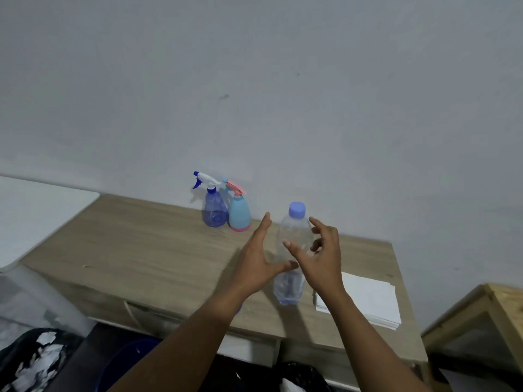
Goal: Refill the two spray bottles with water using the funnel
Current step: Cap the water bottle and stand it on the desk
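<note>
Neither of our hands is closed on anything: our left hand (pixel 259 261) is flat with straight fingers, thumb reaching towards the water bottle (pixel 294 230), and our right hand (pixel 322 256) is spread loosely on its other side, thumb across its front. We cannot tell whether any fingertip touches the plastic. Behind everything is a plain grey wall (pixel 254 80), and against it stands the wooden table (pixel 141 250). A stack of white paper (pixel 373 301) lies at the table's right end, just beside the clear bottle, which stands upright between our hands near the front edge with its lilac cap (pixel 297 209) on. The two spray bottles stand side by side, touching, at the back by the wall: the blue spray bottle (pixel 215 210) on the left, the light blue spray bottle (pixel 239 216) with a pink trigger on the right, both with their heads on.
</note>
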`<state>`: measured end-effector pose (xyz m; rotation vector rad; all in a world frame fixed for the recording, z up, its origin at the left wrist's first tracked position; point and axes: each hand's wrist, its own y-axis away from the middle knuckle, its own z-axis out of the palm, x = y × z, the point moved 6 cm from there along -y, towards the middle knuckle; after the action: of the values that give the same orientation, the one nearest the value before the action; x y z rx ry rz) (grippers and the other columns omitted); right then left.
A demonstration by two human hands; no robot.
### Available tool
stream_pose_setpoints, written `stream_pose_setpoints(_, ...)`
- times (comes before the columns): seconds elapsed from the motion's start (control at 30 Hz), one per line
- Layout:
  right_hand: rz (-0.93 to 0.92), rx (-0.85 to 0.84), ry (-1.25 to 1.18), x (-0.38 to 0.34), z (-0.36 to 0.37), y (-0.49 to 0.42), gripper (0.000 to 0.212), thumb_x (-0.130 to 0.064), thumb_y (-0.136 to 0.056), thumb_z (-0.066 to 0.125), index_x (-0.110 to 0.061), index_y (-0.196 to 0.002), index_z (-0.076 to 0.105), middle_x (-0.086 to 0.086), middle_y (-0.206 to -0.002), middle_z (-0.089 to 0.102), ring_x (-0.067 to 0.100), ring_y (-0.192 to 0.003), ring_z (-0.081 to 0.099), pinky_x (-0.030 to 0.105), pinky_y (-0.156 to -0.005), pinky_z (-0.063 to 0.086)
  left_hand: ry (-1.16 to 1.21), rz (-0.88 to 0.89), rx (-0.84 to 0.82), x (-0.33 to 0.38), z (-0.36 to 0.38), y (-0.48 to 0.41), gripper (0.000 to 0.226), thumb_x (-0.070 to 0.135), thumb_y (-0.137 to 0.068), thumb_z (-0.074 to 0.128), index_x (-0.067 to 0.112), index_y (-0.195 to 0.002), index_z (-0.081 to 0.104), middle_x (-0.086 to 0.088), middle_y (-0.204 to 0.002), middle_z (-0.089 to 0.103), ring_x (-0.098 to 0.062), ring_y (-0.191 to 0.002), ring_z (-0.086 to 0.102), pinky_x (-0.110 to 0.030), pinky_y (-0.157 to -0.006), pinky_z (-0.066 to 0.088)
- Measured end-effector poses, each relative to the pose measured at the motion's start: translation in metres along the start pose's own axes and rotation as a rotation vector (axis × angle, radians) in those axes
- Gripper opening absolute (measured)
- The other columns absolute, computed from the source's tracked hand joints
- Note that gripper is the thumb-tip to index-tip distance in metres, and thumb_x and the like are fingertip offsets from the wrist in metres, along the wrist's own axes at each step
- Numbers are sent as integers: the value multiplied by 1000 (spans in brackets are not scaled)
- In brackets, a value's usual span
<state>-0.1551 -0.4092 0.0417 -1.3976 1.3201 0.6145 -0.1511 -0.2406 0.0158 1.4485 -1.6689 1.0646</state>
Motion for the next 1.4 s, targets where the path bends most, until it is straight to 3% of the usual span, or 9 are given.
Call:
stream_pose_setpoints(0.2, 307, -93, 94, 101, 28, 68, 96, -41, -65, 90, -21, -144, 40, -2, -123, 40, 20, -116, 51, 38, -97, 49, -490, -231, 52, -115, -25, 48, 111, 87, -54, 54, 23, -144, 44, -1, -140, 53, -24, -127, 48, -42, -104, 42)
stream_pose_setpoints(0.37, 360, -64, 63, 125, 46, 86, 84, -31, -63, 93, -34, -130, 44, -3, -119, 46, 19, -114, 54, 39, -96, 50, -606, -405, -11, -167, -33, 68, 92, 76, -64, 69, 27, -139, 46, 8, -138, 52, -23, -127, 43, -47, -98, 37)
stream_pose_setpoints(0.5, 376, 7, 82, 131, 52, 81, 85, -31, -60, 94, -19, -131, 50, 3, -123, 52, 21, -116, 55, 44, -97, 51, -655, -430, -71, -183, -37, 69, 70, 70, -71, 65, 36, -130, 49, 12, -131, 54, -21, -122, 41, -46, -96, 36)
stream_pose_setpoints(0.67, 398, 47, 51, 122, 62, 70, 83, -22, -62, 94, -20, -130, 48, 1, -123, 57, 16, -108, 58, 33, -88, 53, -529, -403, -84, -198, -45, 70, 64, 58, -75, 71, 35, -131, 51, 14, -127, 56, -21, -126, 39, -47, -101, 35)
stream_pose_setpoints(0.8, 436, 75, 79, 126, 65, 68, 82, -24, -60, 95, -14, -129, 51, 1, -119, 63, 17, -103, 63, 39, -89, 56, -469, -352, -69, -199, -49, 60, 68, 59, -72, 72, 34, -132, 53, 18, -127, 56, -15, -127, 39, -47, -102, 37)
stream_pose_setpoints(0.93, 427, 105, 73, 120, 70, 48, 68, -26, -62, 94, -21, -118, 55, -11, -106, 63, 3, -96, 62, 17, -76, 51, -432, -257, -11, -177, -51, 7, 68, 47, -72, 79, 25, -132, 57, 8, -128, 59, -16, -120, 51, -23, -94, 35)
stream_pose_setpoints(1.03, 383, 92, 94, 116, 80, 8, 72, -29, -63, 93, -17, -122, 53, -7, -109, 60, 6, -96, 60, 15, -78, 45, -315, -244, -59, -165, -42, -55, 62, 32, -75, 81, 16, -130, 58, -3, -126, 60, -21, -117, 56, -8, -84, 28)
stream_pose_setpoints(1.3, 364, 83, 53, 157, 119, -85, 64, -19, -66, 91, -21, -118, 54, -19, -104, 61, -15, -94, 59, 15, -78, 49, -487, -130, -94, -168, -2, -175, 57, 43, -82, 72, 26, -132, 51, 0, -127, 59, -25, -112, 60, -37, -90, 48)
stream_pose_setpoints(1.4, 364, 67, 31, 175, 126, -101, 67, -18, -68, 90, -23, -123, 52, -23, -107, 59, -19, -94, 57, 14, -78, 47, -503, -130, -88, -184, 12, -189, 58, 39, -83, 71, 25, -135, 49, 0, -130, 57, -24, -114, 59, -38, -92, 46)
